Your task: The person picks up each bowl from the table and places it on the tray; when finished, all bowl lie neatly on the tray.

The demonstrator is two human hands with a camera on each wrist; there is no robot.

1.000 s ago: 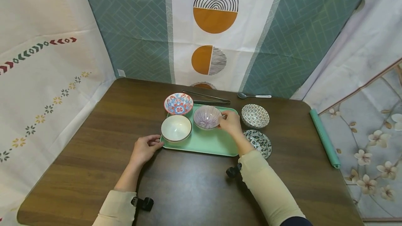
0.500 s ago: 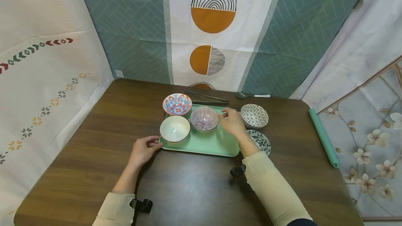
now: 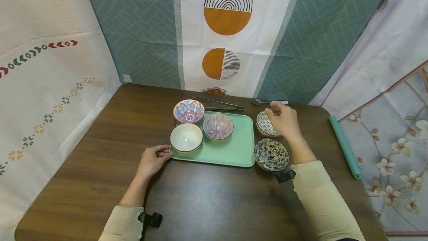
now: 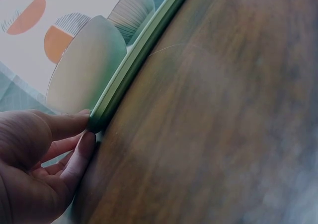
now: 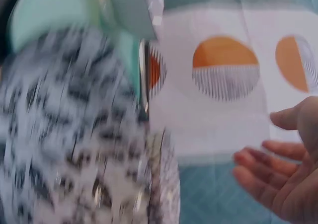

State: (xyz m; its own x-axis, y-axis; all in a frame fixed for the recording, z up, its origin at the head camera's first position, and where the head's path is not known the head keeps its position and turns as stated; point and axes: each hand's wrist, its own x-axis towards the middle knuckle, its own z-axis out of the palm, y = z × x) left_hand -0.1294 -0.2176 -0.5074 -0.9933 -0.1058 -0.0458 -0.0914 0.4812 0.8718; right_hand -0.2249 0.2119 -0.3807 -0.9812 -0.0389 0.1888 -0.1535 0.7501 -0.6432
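Observation:
At the near left corner of the light green tray, my left hand pinches the tray's edge between thumb and fingers; the left wrist view shows the thumb and fingertips meeting at that corner. On the tray are a white bowl and a purple-striped bowl. A red and blue patterned bowl stands at its far left corner. My right hand holds nothing, its fingers apart and relaxed over the grey lattice-patterned bowl, which it partly hides. Nearer is a leaf-patterned bowl, blurred in the right wrist view.
Metal tongs lie behind the tray. A spoon with a white handle lies at the back of the wooden table. A green roll lies along the right edge. Patterned cloths hang behind and on both sides.
My right hand has let go of the purple-striped bowl and moved right, off the tray, to above the lattice-patterned bowl. My left hand stays at the tray corner.

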